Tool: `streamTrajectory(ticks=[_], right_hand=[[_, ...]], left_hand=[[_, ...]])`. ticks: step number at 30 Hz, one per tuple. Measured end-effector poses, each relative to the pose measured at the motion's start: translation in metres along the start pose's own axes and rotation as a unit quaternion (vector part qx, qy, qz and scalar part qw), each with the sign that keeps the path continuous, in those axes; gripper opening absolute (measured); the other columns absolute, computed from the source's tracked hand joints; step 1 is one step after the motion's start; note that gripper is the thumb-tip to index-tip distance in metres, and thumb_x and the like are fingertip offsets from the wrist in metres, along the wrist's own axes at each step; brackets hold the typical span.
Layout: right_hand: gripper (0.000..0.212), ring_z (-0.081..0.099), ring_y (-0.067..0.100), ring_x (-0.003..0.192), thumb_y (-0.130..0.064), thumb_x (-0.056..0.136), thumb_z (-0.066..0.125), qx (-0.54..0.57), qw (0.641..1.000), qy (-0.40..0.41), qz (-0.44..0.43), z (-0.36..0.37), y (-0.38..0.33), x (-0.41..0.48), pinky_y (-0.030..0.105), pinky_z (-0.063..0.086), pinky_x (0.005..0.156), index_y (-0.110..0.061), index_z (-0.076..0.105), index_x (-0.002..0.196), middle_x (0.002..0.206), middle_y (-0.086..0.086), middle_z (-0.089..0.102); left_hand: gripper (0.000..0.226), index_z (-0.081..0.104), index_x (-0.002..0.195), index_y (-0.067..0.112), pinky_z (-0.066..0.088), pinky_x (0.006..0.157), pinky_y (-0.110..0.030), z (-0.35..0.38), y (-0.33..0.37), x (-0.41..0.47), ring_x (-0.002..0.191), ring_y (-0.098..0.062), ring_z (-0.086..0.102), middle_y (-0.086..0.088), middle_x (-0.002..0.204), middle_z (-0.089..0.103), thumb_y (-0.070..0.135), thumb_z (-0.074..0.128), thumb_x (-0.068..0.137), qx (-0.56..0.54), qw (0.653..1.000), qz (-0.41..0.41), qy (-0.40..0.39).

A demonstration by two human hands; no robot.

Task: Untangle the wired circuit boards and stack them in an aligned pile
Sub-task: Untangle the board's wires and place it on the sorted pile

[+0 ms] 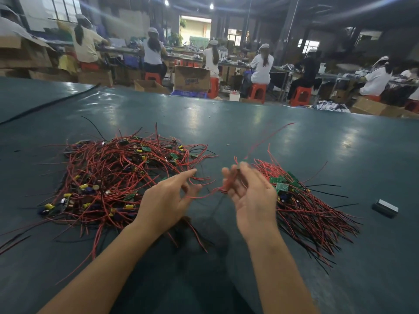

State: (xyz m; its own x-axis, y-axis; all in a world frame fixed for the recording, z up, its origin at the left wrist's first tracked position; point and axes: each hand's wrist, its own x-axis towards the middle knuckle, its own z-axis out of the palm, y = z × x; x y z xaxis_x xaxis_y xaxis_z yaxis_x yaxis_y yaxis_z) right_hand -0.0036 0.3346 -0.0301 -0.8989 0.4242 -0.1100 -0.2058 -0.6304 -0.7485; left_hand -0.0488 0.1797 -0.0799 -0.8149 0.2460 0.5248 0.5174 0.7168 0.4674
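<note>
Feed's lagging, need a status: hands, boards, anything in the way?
Left hand open beside tangled pile. Right hand grips one board's red leads, blurred. Aligned pile at right. Nothing blocking.

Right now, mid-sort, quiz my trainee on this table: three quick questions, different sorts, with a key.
1. True or false: the tangled heap is larger than the sorted pile.
2. Which hand grips a wired board lifted off the table? A) left B) right C) neither
3. Fill in: the small grey block lies to the ___ of the sorted pile.
Key: 1 true; 2 B, the right hand; 3 right.
</note>
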Motion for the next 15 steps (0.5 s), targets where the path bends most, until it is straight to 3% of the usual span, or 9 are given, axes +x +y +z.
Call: streamTrajectory(ticks=[2, 4, 5, 7, 9, 13, 15], right_hand=[[0.01, 0.069, 0.018, 0.057, 0.0, 0.092, 0.063, -0.022, 0.996, 0.04, -0.074, -0.007, -0.019, 0.006, 0.026, 0.056, 0.05, -0.01, 0.066, 0.088, 0.072, 0.006, 0.066], [0.008, 0.067, 0.015, 0.056, -0.007, 0.092, 0.067, -0.145, 0.969, 0.076, -0.183, -0.018, -0.035, 0.011, 0.026, 0.054, 0.048, -0.014, 0.069, 0.097, 0.08, 0.0, 0.068], [0.012, 0.068, 0.015, 0.059, -0.013, 0.091, 0.069, -0.245, 0.934, 0.099, -0.242, -0.025, -0.041, 0.013, 0.028, 0.055, 0.051, -0.016, 0.07, 0.103, 0.086, -0.003, 0.07], [0.024, 0.069, 0.02, 0.075, -0.025, 0.089, 0.07, -0.447, 0.824, 0.14, -0.319, -0.039, -0.047, 0.017, 0.033, 0.055, 0.067, -0.02, 0.071, 0.113, 0.097, -0.005, 0.071], [0.03, 0.066, 0.026, 0.092, -0.03, 0.089, 0.069, -0.571, 0.733, 0.18, -0.323, -0.05, -0.046, 0.021, 0.032, 0.047, 0.072, -0.023, 0.07, 0.119, 0.106, 0.001, 0.069], [0.03, 0.059, 0.032, 0.103, -0.028, 0.092, 0.066, -0.679, 0.664, 0.195, -0.245, -0.062, -0.034, 0.029, 0.038, 0.049, 0.075, -0.023, 0.068, 0.122, 0.112, 0.008, 0.066], [0.033, 0.056, 0.033, 0.109, -0.028, 0.093, 0.064, -0.722, 0.63, 0.19, -0.216, -0.068, -0.028, 0.032, 0.041, 0.046, 0.085, -0.023, 0.065, 0.126, 0.116, 0.009, 0.065]], left_hand=[[0.033, 0.065, 0.123, 0.024, 0.047, 0.063, -0.027, 0.003, -0.009, 0.001, 0.072, -0.008, 0.056, 0.017, 0.085, 0.06, 0.036, 0.062, 0.093, 0.023, 1.0, -0.01, 0.016], [0.031, 0.067, 0.12, 0.018, 0.05, 0.078, -0.035, 0.006, -0.014, 0.001, 0.091, -0.019, 0.061, 0.006, 0.099, 0.065, 0.029, 0.066, 0.09, 0.053, 0.998, -0.006, 0.021], [0.033, 0.066, 0.121, 0.017, 0.048, 0.088, -0.039, 0.009, -0.016, 0.002, 0.102, -0.023, 0.059, 0.001, 0.109, 0.065, 0.029, 0.066, 0.09, 0.074, 0.997, -0.013, 0.01], [0.04, 0.061, 0.128, 0.022, 0.035, 0.105, -0.044, 0.014, -0.019, 0.002, 0.124, -0.027, 0.047, -0.003, 0.132, 0.056, 0.037, 0.06, 0.092, 0.126, 0.99, -0.052, -0.041], [0.046, 0.052, 0.137, 0.03, 0.021, 0.115, -0.044, 0.017, -0.023, 0.001, 0.14, -0.027, 0.031, -0.004, 0.151, 0.039, 0.048, 0.051, 0.094, 0.163, 0.975, -0.106, -0.103], [0.053, 0.041, 0.144, 0.035, 0.018, 0.117, -0.047, 0.021, -0.029, 0.002, 0.146, -0.027, 0.021, -0.005, 0.16, 0.026, 0.056, 0.041, 0.095, 0.188, 0.963, -0.134, -0.14], [0.055, 0.038, 0.146, 0.036, 0.019, 0.117, -0.048, 0.021, -0.03, 0.003, 0.146, -0.029, 0.02, -0.007, 0.162, 0.021, 0.057, 0.04, 0.094, 0.194, 0.959, -0.149, -0.141]])
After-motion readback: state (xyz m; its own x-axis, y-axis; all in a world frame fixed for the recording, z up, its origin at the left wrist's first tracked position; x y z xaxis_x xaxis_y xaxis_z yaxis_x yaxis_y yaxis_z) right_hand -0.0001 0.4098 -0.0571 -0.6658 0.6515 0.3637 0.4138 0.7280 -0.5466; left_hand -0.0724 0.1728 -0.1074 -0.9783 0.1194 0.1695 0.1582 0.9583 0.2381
